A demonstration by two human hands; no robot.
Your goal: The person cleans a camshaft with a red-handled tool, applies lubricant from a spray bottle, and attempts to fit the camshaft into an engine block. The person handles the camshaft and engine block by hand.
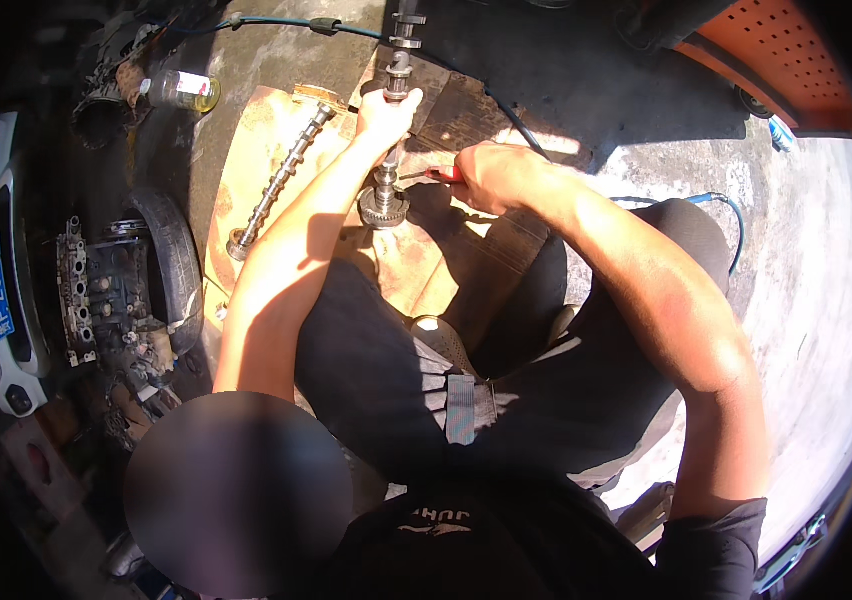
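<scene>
A metal camshaft [405,42] stands lengthwise in front of me, its toothed gear end [383,208] nearest to me. My left hand [384,120] is wrapped round the middle of its shaft. My right hand [498,178] is closed on a red-handled tool [444,174], whose thin metal tip points left to the shaft just above the gear. Whether the tip touches the camshaft I cannot tell, nor the tool's exact kind. To the left, a second camshaft [284,178] lies slanted on a stained cardboard sheet [234,150].
A bottle of yellowish liquid [194,91] lies at the far left. Further left are a tyre [174,265], greasy engine parts [76,290] and a white car bumper [18,345]. A blue hose [281,21] crosses the far side. An orange perforated metal panel [746,55] stands at far right.
</scene>
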